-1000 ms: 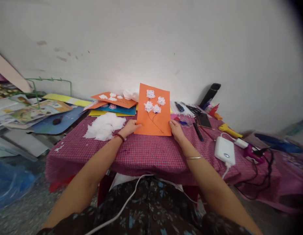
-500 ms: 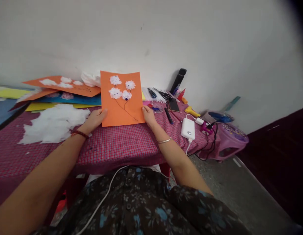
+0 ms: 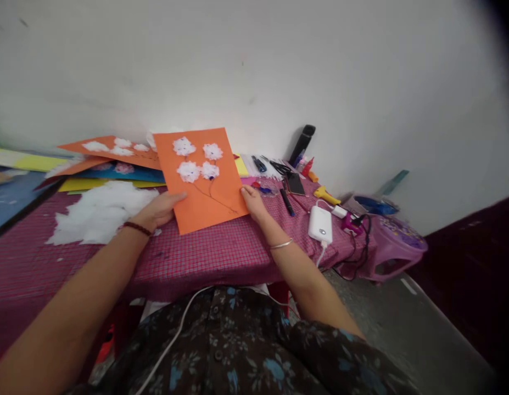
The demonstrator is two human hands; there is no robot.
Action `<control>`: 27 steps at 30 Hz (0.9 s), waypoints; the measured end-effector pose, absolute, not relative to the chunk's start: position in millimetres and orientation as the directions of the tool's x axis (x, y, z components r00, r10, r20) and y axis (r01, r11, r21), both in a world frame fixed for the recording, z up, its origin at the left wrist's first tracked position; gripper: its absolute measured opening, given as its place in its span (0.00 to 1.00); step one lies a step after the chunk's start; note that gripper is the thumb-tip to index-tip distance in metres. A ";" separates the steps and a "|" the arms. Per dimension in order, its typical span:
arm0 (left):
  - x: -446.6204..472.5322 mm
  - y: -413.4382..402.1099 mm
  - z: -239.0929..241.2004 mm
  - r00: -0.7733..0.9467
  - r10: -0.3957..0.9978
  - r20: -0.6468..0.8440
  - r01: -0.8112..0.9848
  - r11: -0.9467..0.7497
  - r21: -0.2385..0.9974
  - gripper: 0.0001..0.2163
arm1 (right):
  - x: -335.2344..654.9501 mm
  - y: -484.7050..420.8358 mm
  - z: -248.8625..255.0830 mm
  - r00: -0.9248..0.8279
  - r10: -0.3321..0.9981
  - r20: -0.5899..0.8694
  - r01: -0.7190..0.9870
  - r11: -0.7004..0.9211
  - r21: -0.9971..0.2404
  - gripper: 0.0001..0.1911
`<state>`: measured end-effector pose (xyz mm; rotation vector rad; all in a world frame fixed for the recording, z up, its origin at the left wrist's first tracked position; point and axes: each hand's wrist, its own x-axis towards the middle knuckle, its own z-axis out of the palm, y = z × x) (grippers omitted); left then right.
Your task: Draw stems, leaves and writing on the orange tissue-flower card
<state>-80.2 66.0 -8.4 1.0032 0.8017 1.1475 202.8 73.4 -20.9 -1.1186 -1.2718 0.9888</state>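
Against a pale wall (image 3: 254, 66), a table under a red checked cloth (image 3: 213, 255) has an orange card (image 3: 215, 200) held above its middle by two hands.
The left hand (image 3: 161, 210) pinches the card's left edge near its lower corner, thumb on the front, and the right hand (image 3: 252, 201) is closed on the right edge; whether the near edge touches the cloth, I cannot tell. The card tilts toward the wearer, showing four white flowers (image 3: 188, 171) on thin drawn stems. Left of it lies a heap of white paper pieces (image 3: 100, 214), with a second orange sheet (image 3: 146, 159) on the far side. To the right are a dark marker (image 3: 286, 203), scissors (image 3: 280, 167) farther off, and a white power bank (image 3: 320, 225) nearer.
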 end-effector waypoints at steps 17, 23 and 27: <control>-77.6 54.4 -4.2 0.365 0.931 -0.009 0.029 -0.001 1.000 0.26 | 202.3 60.2 -11.6 0.006 1.000 -0.019 -0.050 -0.018 -0.999 0.07; -72.7 58.3 -6.1 0.289 0.957 0.021 0.142 -0.065 0.988 0.27 | 199.9 59.9 -9.0 -0.025 0.998 -0.059 -0.051 -0.060 -0.997 0.08; -70.9 58.6 -6.4 0.240 0.966 0.093 0.219 -0.148 0.964 0.34 | 197.8 57.3 -5.9 -0.026 0.998 -0.061 -0.051 -0.062 -0.997 0.08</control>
